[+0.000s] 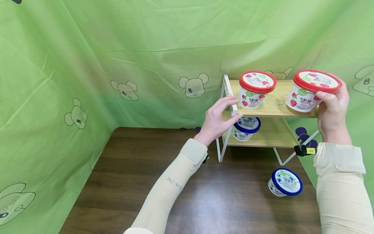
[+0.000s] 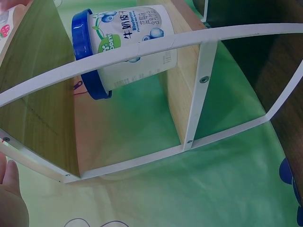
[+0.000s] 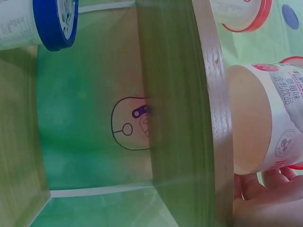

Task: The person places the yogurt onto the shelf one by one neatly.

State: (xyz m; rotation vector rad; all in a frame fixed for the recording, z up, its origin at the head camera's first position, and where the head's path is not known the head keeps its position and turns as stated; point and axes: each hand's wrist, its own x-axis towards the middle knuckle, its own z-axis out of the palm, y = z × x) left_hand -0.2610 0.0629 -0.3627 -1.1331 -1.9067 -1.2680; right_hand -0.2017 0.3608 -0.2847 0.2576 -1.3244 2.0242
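Note:
My right hand (image 1: 334,112) grips a white tub with a red lid (image 1: 304,100) at the right end of the upper shelf. Its bare base shows past the shelf's front edge in the right wrist view, with fingertips (image 3: 272,182) against its side. Another red-lidded strawberry tub (image 1: 252,99) stands at the left of that shelf. My left hand (image 1: 216,120) rests at the white metal frame (image 1: 233,109) of the two-tier rack, thumb and fingers extended and spread apart. Below, a blue-lidded blueberry tub (image 2: 137,42) stands on the lower shelf.
Another blue-lidded tub (image 1: 284,182) stands on the dark wooden table (image 1: 233,198), in front of the rack's right side. The lower wooden shelf (image 1: 271,133) lies beneath the upper one. A green cloth (image 1: 157,65) with bear drawings hangs behind and at the sides.

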